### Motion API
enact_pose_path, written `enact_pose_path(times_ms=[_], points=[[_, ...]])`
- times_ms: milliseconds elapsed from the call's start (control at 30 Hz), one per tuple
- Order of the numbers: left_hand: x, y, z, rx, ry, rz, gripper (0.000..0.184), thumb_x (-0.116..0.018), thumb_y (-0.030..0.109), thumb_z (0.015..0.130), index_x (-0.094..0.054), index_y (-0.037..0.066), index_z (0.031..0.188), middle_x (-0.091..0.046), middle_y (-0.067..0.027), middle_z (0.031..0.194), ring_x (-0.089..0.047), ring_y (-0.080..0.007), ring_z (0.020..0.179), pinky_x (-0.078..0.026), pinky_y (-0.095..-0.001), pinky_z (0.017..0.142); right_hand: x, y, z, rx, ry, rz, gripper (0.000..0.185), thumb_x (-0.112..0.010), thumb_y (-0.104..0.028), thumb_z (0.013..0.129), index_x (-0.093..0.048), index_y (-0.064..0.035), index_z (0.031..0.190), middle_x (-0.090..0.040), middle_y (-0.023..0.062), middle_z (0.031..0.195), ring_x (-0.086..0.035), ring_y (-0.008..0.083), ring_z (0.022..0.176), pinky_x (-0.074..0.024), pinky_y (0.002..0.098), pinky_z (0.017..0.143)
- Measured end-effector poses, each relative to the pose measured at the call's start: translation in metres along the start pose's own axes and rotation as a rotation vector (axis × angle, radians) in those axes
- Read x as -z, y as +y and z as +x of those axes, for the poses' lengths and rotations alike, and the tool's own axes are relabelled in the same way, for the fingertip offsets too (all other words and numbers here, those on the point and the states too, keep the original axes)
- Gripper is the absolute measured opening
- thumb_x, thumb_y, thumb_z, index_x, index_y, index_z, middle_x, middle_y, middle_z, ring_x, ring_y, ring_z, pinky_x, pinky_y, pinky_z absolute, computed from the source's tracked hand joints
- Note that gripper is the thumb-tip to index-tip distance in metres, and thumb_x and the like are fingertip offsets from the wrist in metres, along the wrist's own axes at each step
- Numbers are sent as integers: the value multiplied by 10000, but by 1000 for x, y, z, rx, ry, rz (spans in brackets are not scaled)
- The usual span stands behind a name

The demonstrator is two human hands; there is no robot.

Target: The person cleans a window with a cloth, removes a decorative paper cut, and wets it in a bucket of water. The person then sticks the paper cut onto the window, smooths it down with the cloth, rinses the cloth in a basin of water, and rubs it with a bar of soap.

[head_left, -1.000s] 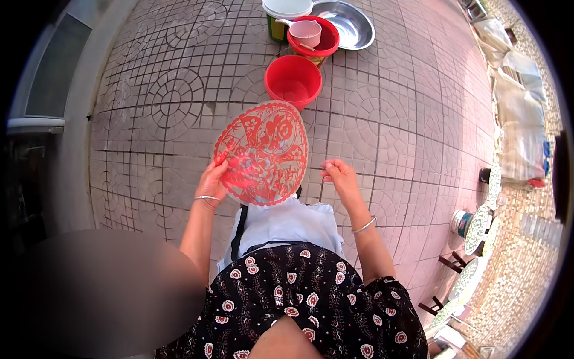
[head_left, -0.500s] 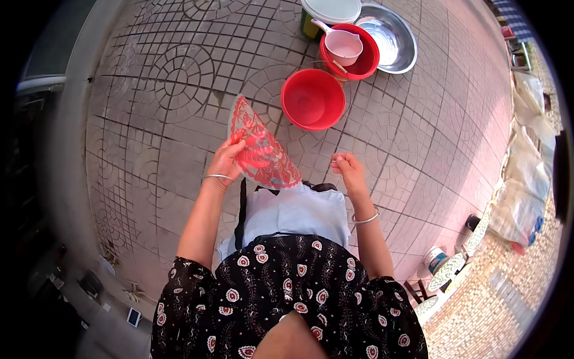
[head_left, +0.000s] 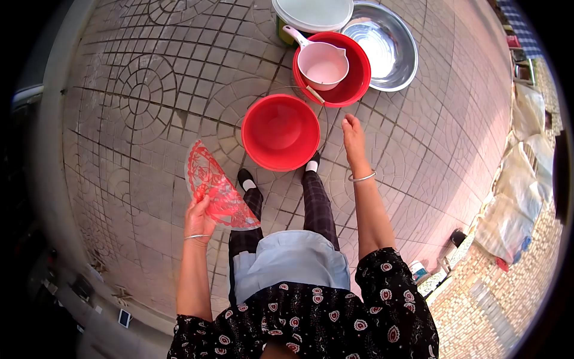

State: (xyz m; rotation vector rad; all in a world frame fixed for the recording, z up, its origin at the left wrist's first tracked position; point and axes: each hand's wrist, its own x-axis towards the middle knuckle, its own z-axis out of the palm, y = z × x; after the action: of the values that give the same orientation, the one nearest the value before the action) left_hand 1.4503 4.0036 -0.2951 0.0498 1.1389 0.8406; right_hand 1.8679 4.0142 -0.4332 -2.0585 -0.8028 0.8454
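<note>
My left hand (head_left: 200,216) grips a clear sheet with a red cut-out floral pattern (head_left: 222,200), seen tilted so it looks narrow, at the left of my lap. Nothing shows in my right hand (head_left: 354,137), which reaches forward near the red bucket with the dipper; its fingers are foreshortened and hard to read. An empty red bucket (head_left: 281,133) stands on the paving just beyond my feet. Behind it a second red bucket (head_left: 359,75) holds a pink dipper (head_left: 323,64), its handle pointing to the upper left.
A shiny metal basin (head_left: 399,57) and a bucket with a whitish lid (head_left: 314,12) stand behind the red buckets. Plastic-covered things (head_left: 508,215) line the right side. A wall edge (head_left: 52,119) runs along the left.
The patterned sheet has turned from facing me to edge-tilted and moved down and left with my left hand. My right hand has stretched forward. The buckets now appear closer, and my feet show.
</note>
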Motion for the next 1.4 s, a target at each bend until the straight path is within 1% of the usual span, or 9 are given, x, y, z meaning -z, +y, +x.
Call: enact_pose_path(times_ms=[433, 500, 533, 567, 700, 867, 1067, 1167, 1400], points=[[-24, -60, 99, 70, 35, -109, 409, -495, 57, 934, -456, 42, 1341, -497, -144, 1349, -496, -296, 1226, -408, -475, 1031, -42, 133, 230, 556, 159, -894, 421, -607, -212, 854, -554, 40, 1187, -600, 274, 1131, -557, 411, 1081, -428, 458, 946], [-19, -62, 108, 80, 5, -144, 416, -490, 66, 939, -445, 41, 1352, -492, -146, 1353, -492, -295, 1230, -404, -472, 1035, -51, 144, 235, 154, -277, -824, 355, -581, -210, 872, -595, 14, 1147, -656, 250, 969, -616, 406, 943, -476, 456, 852], [-19, -64, 111, 89, -10, -163, 419, -487, 71, 942, -440, 41, 1357, -490, -147, 1355, -490, -295, 1232, -403, -470, 1037, -57, 141, 236, 332, -298, -617, 331, -556, -210, 884, -617, 10, 1125, -681, 194, 850, -660, 332, 784, -513, 413, 693], [-19, -67, 115, 81, 12, -154, 421, -485, 72, 944, -437, 42, 1360, -490, -146, 1355, -489, -292, 1233, -401, -467, 1038, -52, 136, 235, -268, -373, -238, 272, -543, -204, 889, -639, 10, 1026, -664, 107, 777, -634, 203, 668, -473, 319, 542], [-29, -75, 129, 58, 56, -123, 470, -478, 134, 969, -367, 38, 1415, -472, -133, 1370, -486, -265, 1235, -402, -442, 1030, -42, 41, 150, -490, -422, 354, 148, -514, -161, 904, -573, -64, 809, -557, 4, 675, -484, 70, 527, -351, 213, 440], [-59, -78, 135, 113, -2, -192, 429, -488, 159, 972, -411, 31, 1374, -489, -108, 1354, -481, -238, 1235, -374, -416, 1052, -92, -67, -22, -520, -901, 647, 149, -534, -134, 942, -591, -11, 1002, -624, 51, 908, -596, 116, 776, -499, 250, 685], [-70, -62, 110, 134, -3, -15, 397, -497, 152, 961, -454, -4, 1323, -532, -103, 1292, -505, -221, 1202, -403, -383, 1024, -115, -86, -73, 165, -576, 225, 320, -532, -132, 918, -538, 22, 1199, -563, 219, 1193, -531, 377, 1113, -421, 415, 953], [-56, -62, 100, 153, -21, 120, 392, -502, 137, 950, -467, -27, 1305, -538, -116, 1282, -520, -213, 1181, -412, -356, 1011, -116, -106, -93, 335, -680, 221, 363, -529, -203, 928, -530, 10, 1223, -543, 220, 1236, -511, 379, 1140, -378, 431, 993], [-75, -45, 78, 220, -183, 197, 443, -454, 95, 947, -402, -78, 1351, -474, -193, 1360, -445, -338, 1288, -432, -462, 1020, -115, -22, -25, 221, -383, -112, 402, -530, -243, 939, -542, 57, 1206, -571, 251, 1216, -525, 379, 1157, -412, 424, 984]])
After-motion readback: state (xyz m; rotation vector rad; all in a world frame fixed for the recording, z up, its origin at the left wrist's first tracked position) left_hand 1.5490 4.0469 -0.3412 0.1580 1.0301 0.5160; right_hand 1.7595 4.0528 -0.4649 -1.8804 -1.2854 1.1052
